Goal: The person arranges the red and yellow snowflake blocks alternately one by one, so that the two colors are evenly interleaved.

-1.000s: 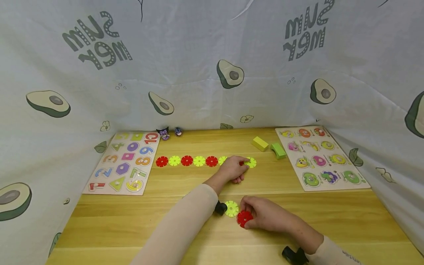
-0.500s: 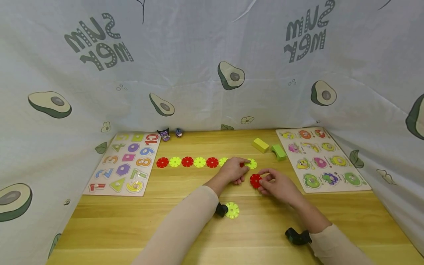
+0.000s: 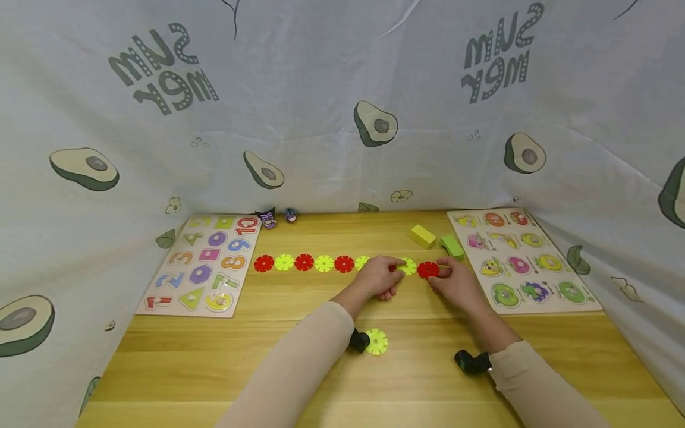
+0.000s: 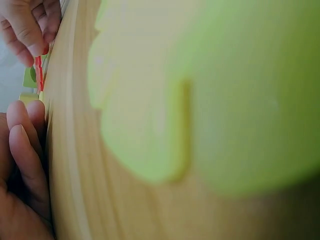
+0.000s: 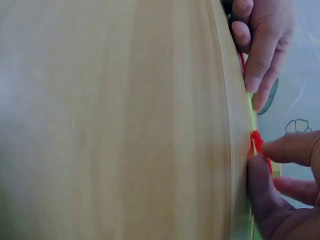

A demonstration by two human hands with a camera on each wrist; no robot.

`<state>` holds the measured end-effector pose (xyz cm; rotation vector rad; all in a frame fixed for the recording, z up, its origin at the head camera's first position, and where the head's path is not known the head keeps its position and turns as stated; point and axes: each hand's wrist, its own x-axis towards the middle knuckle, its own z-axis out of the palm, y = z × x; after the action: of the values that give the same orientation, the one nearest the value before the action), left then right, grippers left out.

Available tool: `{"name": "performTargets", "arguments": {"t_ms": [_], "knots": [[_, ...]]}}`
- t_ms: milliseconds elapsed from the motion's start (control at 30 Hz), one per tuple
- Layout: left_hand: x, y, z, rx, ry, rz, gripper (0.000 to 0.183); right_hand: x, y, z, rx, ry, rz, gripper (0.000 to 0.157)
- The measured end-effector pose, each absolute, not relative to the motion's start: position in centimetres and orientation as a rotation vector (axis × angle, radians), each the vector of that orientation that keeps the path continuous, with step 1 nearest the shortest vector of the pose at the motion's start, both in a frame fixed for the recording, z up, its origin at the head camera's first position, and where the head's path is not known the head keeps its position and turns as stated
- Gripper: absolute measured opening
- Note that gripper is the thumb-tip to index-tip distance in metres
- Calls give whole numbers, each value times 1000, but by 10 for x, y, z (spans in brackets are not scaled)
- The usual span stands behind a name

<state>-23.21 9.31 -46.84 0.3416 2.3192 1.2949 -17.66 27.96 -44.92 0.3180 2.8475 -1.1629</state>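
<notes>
A row of red and yellow-green plastic snowflake discs (image 3: pixel 304 262) runs across the table. At its right end my left hand (image 3: pixel 376 277) holds a yellow-green snowflake disc (image 3: pixel 409 266) with thumb and index finger, covering part of the row. Just right of that disc, my right hand (image 3: pixel 459 286) pinches a red snowflake disc (image 3: pixel 427 270) by its right side. Seen edge-on in the right wrist view, this red disc is tilted slightly above the table, close to the yellow-green one. Another yellow-green snowflake disc (image 3: pixel 377 342) lies nearer, beside the left wrist camera (image 3: pixel 360 341).
A number puzzle board (image 3: pixel 200 267) lies at left, a fruit puzzle board (image 3: pixel 521 261) at right. Behind my right hand are a yellow block (image 3: pixel 423 236) and a green arch block (image 3: pixel 452 246). Two small figurines (image 3: pixel 267 219) stand at the back, before a printed cloth (image 3: pixel 321 89).
My right hand has carried the red snowflake disc from beside the near yellow-green disc, away from me and rightward, to the row's right end. My left hand has stayed in place.
</notes>
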Motion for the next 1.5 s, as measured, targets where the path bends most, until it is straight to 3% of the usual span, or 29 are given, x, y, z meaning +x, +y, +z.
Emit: {"name": "performTargets", "arguments": {"t_ms": [433, 733, 933, 1233, 1500], "knots": [[-231, 92, -469, 362, 2340, 1287, 33, -191, 288, -450, 134, 2930, -906, 41], [-232, 93, -470, 363, 2345, 1272, 33, -190, 288, -451, 85, 2924, -906, 51], [-232, 92, -469, 368, 2341, 1275, 33, -171, 275, -447, -9, 2883, -984, 50], [-231, 92, -467, 394, 2356, 1247, 34, -129, 241, -437, -203, 2675, -1114, 32], [-230, 91, -466, 397, 2366, 1245, 34, -109, 209, -438, -550, 2551, -987, 41]]}}
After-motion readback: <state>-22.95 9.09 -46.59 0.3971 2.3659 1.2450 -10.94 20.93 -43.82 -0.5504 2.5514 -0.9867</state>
